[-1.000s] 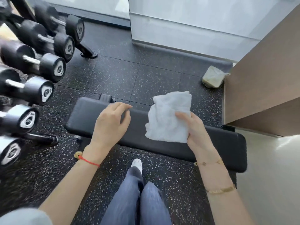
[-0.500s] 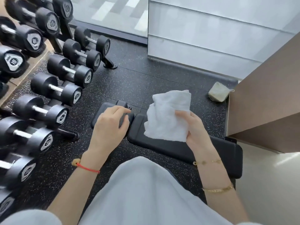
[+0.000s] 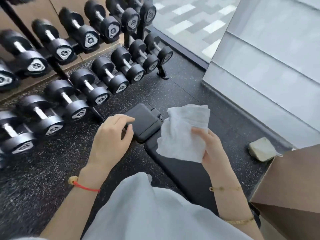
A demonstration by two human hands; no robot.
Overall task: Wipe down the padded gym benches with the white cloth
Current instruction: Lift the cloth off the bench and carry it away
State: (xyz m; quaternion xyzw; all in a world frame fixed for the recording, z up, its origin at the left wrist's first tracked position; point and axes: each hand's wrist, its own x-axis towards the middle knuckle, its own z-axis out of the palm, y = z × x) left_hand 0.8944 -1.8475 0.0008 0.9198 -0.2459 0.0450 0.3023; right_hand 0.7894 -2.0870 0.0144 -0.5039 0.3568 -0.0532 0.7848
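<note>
Left hand (image 3: 110, 137) lifted off the bench (image 3: 181, 170) since before, fingers loosely curled, right hand (image 3: 210, 146) pinching white cloth (image 3: 183, 132), cloth draped past fingertips

A dark rubber floor (image 3: 173, 90) flecked with pale specks fills the view, laid in large tiles with thin seams. Standing on it is a black padded bench (image 3: 181, 170) made of a long pad and a shorter pad (image 3: 143, 123) at its far end, with a two-tier rack of black dumbbells (image 3: 97, 90) to the left, its foot resting on the floor. A small pale, bag-like bundle (image 3: 262, 149) lies on the floor at the right, just beside a brown panel (image 3: 290, 179).
</note>
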